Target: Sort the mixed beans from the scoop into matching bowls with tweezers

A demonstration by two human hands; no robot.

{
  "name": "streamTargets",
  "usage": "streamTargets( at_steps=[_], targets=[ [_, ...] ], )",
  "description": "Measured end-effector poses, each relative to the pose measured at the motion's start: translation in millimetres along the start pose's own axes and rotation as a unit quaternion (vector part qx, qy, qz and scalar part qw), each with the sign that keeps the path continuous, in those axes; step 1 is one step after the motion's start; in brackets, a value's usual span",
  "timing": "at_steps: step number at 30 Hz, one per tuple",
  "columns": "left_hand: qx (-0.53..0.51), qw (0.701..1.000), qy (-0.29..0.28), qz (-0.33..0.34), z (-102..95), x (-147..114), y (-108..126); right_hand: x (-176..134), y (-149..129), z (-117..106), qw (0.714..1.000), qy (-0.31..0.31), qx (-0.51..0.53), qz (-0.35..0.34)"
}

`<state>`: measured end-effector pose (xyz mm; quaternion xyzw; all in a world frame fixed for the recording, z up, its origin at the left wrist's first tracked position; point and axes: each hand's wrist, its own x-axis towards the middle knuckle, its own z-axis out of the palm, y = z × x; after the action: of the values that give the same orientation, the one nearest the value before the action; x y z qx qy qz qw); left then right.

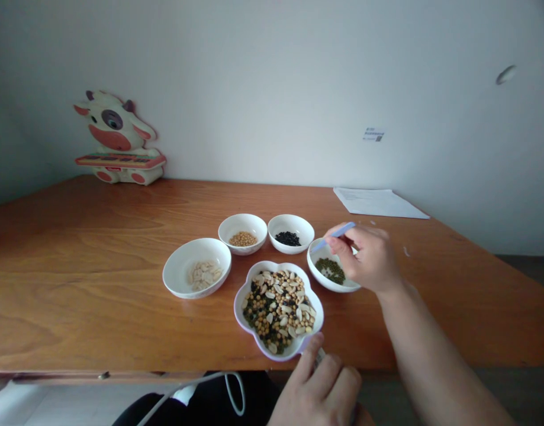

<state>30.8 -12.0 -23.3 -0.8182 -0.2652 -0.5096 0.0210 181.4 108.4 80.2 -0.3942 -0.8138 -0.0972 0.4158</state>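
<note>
From my remote station I logged the left hand (316, 384) against the near right edge of the flower-shaped bowl (239, 310); whether it gripped, I could not tell. Farther, the right hand (367, 254) pinched a lavender utensil (341, 229), lower end at the green-bean bowl (335, 288). I judged the utensil light, stiff, possibly slippery; best held mid-shaft. Beyond: yellow-bean bowl (242, 223), black-bean bowl (290, 223).

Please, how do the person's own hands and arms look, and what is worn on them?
The right hand and left hand wear no gloves. The right forearm shows no sleeve or watch; the left wrist is not clearly visible. Below, a pale cable loops before dark clothing.
</note>
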Motion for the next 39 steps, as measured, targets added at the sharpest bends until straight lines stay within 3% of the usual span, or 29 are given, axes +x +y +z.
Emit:
streamTargets(
  at_steps=[7, 9, 12, 15, 17, 21, 24, 31, 39],
  targets=[
    [-0.006, 1.000, -0.002, -0.002, -1.2, 1.4, 1.8, -4.0, 23.6, 2.6, 0.971, -0.163, -0.135, 0.113],
    [-0.009, 1.000, -0.011, -0.002, -1.2, -0.5, 1.5, -3.7, 22.0, 5.7, 0.971, -0.159, -0.130, 0.122],
    [-0.013, 1.000, -0.017, -0.006, -0.7, -3.0, 1.0, -2.3, 15.2, 6.2, 0.987, -0.071, -0.102, 0.103],
    [-0.009, 1.000, -0.030, -0.003, -0.6, -4.4, 0.5, -1.6, 1.1, 7.7, 0.998, 0.017, -0.030, 0.043],
    [-0.005, 0.999, -0.033, -0.001, -1.1, -4.1, 0.4, -2.4, -11.4, 12.7, 0.999, 0.029, 0.040, -0.015],
    [-0.003, 1.000, -0.006, -0.002, -2.7, 0.7, 1.1, -5.9, -33.1, 31.2, 0.978, -0.045, 0.178, -0.100],
    [0.007, 1.000, 0.011, -0.006, -3.5, 6.0, 2.8, -8.4, -39.9, 42.4, 0.968, -0.099, 0.194, -0.125],
    [0.021, 0.999, 0.032, -0.019, -1.1, 9.5, 5.9, -10.2, -41.4, 46.3, 0.973, -0.102, 0.182, -0.100],
    [0.016, 1.000, 0.017, -0.003, -0.8, 6.6, 2.0, -14.3, -45.1, 53.1, 0.967, -0.158, 0.186, -0.074]
  ],
)
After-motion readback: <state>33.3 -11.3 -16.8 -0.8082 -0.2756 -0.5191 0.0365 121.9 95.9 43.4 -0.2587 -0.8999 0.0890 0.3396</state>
